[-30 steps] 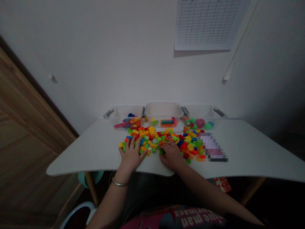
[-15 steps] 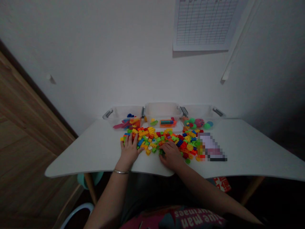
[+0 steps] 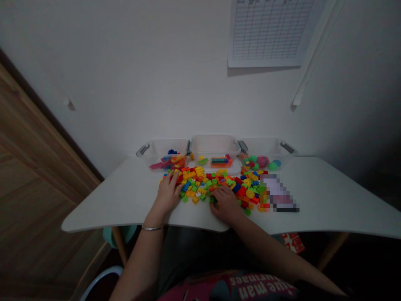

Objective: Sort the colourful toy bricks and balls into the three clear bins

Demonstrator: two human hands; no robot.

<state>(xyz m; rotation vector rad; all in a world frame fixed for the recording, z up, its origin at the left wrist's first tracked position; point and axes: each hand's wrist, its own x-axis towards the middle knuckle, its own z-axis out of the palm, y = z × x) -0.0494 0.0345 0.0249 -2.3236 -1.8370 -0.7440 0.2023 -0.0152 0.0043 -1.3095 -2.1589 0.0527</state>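
A heap of small plastic building bricks in red, yellow, green, blue and orange is spread across the middle of a white table. My left hand lies flat on the left edge of the heap, fingers spread over the bricks. My right hand rests at the heap's near edge, fingers curled over a green brick; whether it grips the brick is not clear.
Three clear plastic bins stand along the wall: the left bin, the middle bin and the right bin, each holding a few coloured pieces. A pixelated patch lies right of the heap. A wooden door is at left.
My left hand has slid forward and slightly left along the heap's left edge, pushing bricks inward. My right hand has stayed in place.
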